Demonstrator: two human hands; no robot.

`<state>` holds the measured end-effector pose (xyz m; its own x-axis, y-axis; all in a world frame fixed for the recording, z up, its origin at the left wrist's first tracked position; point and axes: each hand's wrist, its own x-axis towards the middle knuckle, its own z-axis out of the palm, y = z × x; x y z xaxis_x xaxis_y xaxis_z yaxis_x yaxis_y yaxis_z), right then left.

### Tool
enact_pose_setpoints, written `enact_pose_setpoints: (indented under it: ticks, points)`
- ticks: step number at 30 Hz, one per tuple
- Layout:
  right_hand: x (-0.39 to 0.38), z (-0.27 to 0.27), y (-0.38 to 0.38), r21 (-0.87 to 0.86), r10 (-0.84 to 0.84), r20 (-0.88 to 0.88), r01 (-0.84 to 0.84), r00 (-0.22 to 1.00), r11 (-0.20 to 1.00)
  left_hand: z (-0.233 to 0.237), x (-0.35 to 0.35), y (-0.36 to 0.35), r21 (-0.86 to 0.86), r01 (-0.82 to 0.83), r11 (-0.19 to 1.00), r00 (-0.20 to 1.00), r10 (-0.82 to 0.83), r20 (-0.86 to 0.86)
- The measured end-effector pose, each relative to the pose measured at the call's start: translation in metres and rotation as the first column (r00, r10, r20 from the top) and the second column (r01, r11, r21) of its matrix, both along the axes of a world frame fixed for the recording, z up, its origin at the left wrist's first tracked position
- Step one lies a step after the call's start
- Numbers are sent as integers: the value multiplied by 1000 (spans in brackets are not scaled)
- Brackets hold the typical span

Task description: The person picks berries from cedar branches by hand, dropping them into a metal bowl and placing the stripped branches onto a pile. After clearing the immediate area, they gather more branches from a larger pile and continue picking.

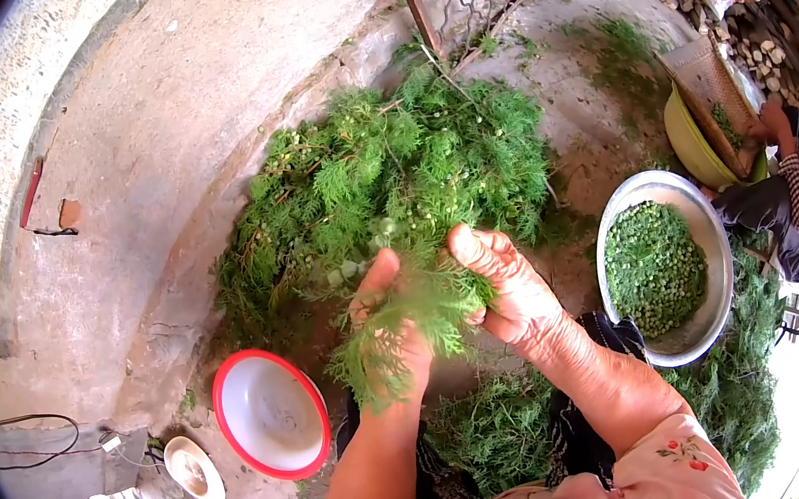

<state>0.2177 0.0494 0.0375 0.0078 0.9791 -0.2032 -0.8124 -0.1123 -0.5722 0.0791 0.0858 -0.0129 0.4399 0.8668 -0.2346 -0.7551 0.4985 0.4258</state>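
Above lap, left hand (386, 337) fingers clamped on green sprig (433, 314); right hand (510, 285) fingers pinched on same sprig, just below branch pile (389, 170). Likely best: steady stem, pluck cones cleanly, metal bowl (685, 345) near right.

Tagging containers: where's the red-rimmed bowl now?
Head view, lower left: the red-rimmed bowl sits on the ground, left of and below the left hand, under the pile of green sprigs.
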Motion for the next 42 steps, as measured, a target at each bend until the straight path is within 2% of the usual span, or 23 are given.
enact_pose_setpoints:
  ticks: [1,4,5,8,9,11,13,16,18,20,22,23,24,25,26,28,30,31,34,36,38,39,42]
  points:
    - [0,6,-1,-2,12,-17,-12,1000,1000,-1,4,1,79,-54,995,982,67,-174]
    - [1,7,-3,1,53,-98,-53,994,999,18,2,7,-68,149,987,962,-128,240]
    - [0,12,-5,-10,48,-100,-50,994,999,17,4,2,1,76,997,982,-75,171]
    - [-4,20,-8,-70,19,-63,-23,998,997,31,8,0,20,30,999,999,-31,41]
    - [-4,16,-8,-86,22,-62,-27,998,996,38,13,-3,7,6,1000,998,-5,-66]
    - [-4,15,-9,-128,15,-68,-24,998,991,39,13,-3,-52,24,998,995,-28,-92]
    - [-5,18,-11,-179,-2,-78,-12,997,984,30,6,1,-138,121,983,991,-111,81]
    - [-6,15,-12,-209,-22,-129,-5,991,978,34,10,-3,-194,-22,981,984,-13,-180]
    - [-2,16,-9,-248,30,-56,-43,998,968,29,9,-2,-97,38,995,983,-54,-177]
    - [0,15,-6,-269,97,70,-75,993,960,26,4,1,-81,79,994,996,-82,-37]
    - [-1,7,-2,-271,171,255,-99,952,957,16,-7,10,-106,139,985,973,-116,199]
    - [5,4,-2,-211,291,369,-225,883,951,6,-13,15,-99,184,978,946,-149,288]
    - [9,-3,-1,-130,262,534,-228,804,965,-4,-19,21,-90,232,969,911,-183,370]
    - [14,-12,0,-49,212,679,-245,703,968,4,-18,20,-178,243,954,886,-143,442]
    - [14,-9,3,27,143,799,-273,584,962,14,-13,14,-152,160,975,926,-95,365]
    - [17,6,1,-12,86,962,-278,258,961,33,-3,2,-91,2,996,981,16,194]
    - [22,13,-2,-65,33,994,-327,-102,943,33,-3,-2,123,6,992,995,-17,95]
    - [18,1,0,125,-175,969,-265,-172,956,36,-4,2,96,89,991,991,-98,91]
    - [20,-11,-2,209,-236,924,-119,-301,971,51,2,-8,101,72,992,956,-40,-289]
    - [28,-4,1,222,-251,928,-133,-276,966,66,8,-15,-109,139,984,845,-175,-505]
    - [29,3,4,220,-230,934,-68,-272,973,43,6,-9,-120,194,974,788,-227,-572]
    - [30,-3,4,226,-236,926,-68,-296,972,41,5,-15,-54,187,981,784,-183,-593]
    - [30,0,2,216,-218,959,-30,-184,976,59,21,-20,-144,123,982,830,-182,-527]
